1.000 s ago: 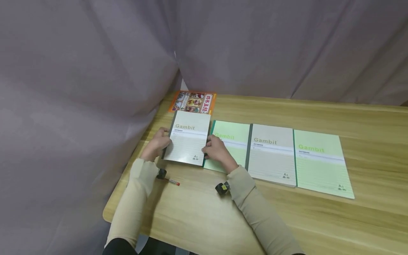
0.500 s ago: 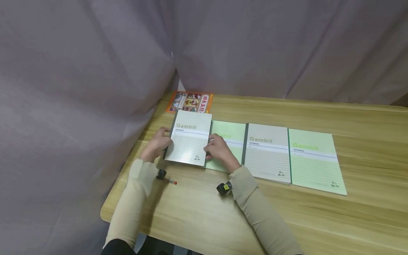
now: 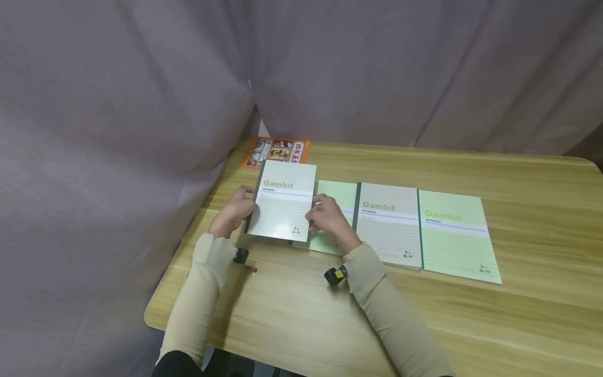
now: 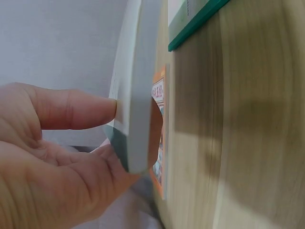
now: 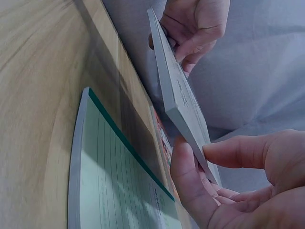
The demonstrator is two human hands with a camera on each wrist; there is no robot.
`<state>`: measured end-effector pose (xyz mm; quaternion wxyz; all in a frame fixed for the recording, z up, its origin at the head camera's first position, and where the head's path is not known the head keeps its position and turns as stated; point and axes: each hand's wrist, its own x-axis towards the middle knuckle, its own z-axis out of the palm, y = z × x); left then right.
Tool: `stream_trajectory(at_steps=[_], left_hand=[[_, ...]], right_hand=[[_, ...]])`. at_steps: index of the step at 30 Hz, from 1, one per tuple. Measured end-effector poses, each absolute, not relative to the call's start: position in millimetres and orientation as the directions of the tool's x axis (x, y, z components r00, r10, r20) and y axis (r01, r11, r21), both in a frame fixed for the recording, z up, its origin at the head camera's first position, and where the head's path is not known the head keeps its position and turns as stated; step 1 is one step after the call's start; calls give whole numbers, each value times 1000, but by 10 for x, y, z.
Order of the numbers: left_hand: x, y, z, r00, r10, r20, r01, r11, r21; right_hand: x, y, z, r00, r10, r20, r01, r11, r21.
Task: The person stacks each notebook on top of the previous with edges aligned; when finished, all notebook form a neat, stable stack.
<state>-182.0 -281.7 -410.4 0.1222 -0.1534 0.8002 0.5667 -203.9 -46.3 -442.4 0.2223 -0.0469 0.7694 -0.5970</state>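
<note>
Between both hands a grey Gambit notebook (image 3: 282, 201) with a dark spine is held above the table, its cover facing up. My left hand (image 3: 233, 212) pinches its left edge, thumb on the cover; the left wrist view shows the thumb (image 4: 78, 109) pressed on it. The right edge is pinched by my right hand (image 3: 330, 217), with fingers beneath, as the right wrist view shows. Under and right of it lies a green notebook (image 3: 346, 196), partly hidden by the held one and my right hand. It rests flat on the table.
Another grey notebook (image 3: 388, 225) and a second green notebook (image 3: 457, 235) continue the row to the right. An orange picture-covered book (image 3: 278, 149) lies at the back left corner of the wooden table (image 3: 292, 303). A red-tipped pen (image 3: 253, 269) lies near my left wrist. Grey curtains (image 3: 339, 68) hang behind.
The held grey notebook has risen a little off the table and shifted slightly right over the green one, both hands moving with it. The head view has turned slightly right.
</note>
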Motion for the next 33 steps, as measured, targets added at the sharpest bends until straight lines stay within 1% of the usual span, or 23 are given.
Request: stream_trajectory(at_steps=[8,13,17,25,33], left_hand=[[-1909,-2746,-4087,-922,-80,-379,-383,326,864],[-1896,-2698,-4183,-918,-78,-389,-393,313,864],[-1891,-2638,-4236,-919,-82,-386,-392,294,871],[-1957,-2430,-4273,-928,-55,-369,-370,261,891],[-1996,-2310,-4310,-926,-13,-377,-366,279,888]], right_hand=[[-2114,-350,-4405,-905,-334,-262,162,297,-941],[-2079,-288,-4415,-898,-339,-279,180,294,-939],[-2070,-218,-4445,-899,-349,-264,166,286,-944],[-2105,28,-4413,-911,-345,-227,110,327,-938],[-2056,214,-4360,-913,-350,-211,103,304,-947]])
